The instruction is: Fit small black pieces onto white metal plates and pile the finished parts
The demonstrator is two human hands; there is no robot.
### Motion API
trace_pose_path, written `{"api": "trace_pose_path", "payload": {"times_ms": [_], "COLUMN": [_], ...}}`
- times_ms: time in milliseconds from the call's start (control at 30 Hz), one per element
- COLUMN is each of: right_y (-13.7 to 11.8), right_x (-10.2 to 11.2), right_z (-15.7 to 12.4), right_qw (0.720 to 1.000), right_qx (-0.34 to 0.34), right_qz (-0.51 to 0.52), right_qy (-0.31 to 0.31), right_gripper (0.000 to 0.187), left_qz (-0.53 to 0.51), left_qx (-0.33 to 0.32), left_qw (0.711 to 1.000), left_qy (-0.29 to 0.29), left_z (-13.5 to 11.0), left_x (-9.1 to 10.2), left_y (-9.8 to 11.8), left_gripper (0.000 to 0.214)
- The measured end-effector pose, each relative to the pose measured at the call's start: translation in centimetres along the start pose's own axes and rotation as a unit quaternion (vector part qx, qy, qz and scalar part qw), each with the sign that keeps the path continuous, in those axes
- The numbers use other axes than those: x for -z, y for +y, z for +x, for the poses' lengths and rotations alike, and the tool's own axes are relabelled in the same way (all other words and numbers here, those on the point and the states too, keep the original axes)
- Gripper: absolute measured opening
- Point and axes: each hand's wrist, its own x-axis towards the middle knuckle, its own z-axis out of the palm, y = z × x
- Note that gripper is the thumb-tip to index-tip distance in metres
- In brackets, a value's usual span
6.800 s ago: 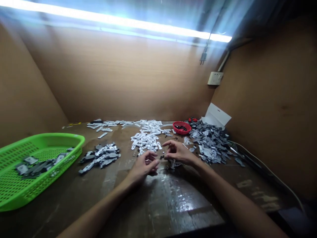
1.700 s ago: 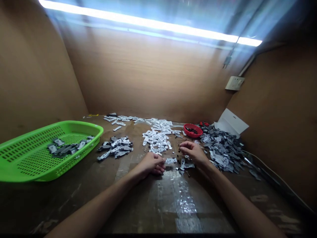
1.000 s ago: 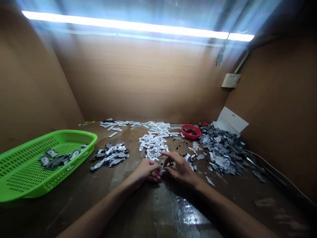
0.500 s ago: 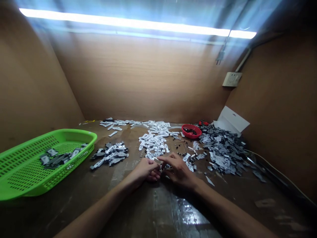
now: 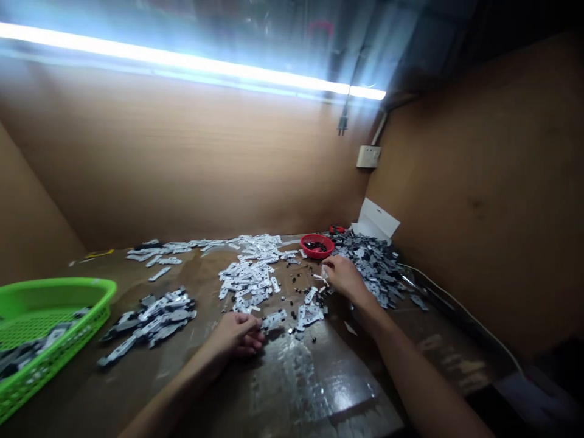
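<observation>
Right hand (image 5: 344,277) out over the worktop now, fingertips pinched together at a pale sliver (image 5: 325,275), and it's too small to say if that's gripped! Just beside those fingers, the grey pile (image 5: 369,264), a dense heap of flat perforated strips. Down to the left hand (image 5: 235,336), fingers curled, resting on the worktop, right next to a lone white-and-grey strip (image 5: 274,319) lying flat. Between the hands, a loose pair of white strips (image 5: 310,312) and scattered black bits (image 5: 298,285), with the white heap (image 5: 249,283) packed close on the left!
</observation>
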Motion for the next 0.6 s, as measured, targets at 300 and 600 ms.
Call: {"api": "trace_pose_path", "payload": {"times_ms": [300,600], "right_y": [5.5,1.5], "right_x": [1.7,-1.1], "right_z": [0.5,0.1], "right_qw": [0.993,0.959], "right_qx": [-0.014,0.243], "right_qz": [-0.006,0.078], "right_qy": [-0.118,-0.125], "right_gripper": [0.037,0.027], "left_qz": [-0.009,0.0], "left_qx": [0.005,0.012], "left_qw": [1.0,1.0], "left_qy": [0.016,0.012], "left_z": [-0.4,-0.4], "left_x": [-0.3,-0.4], "left_y": [0.4,0.6], "left_gripper": [0.034,0.033]}}
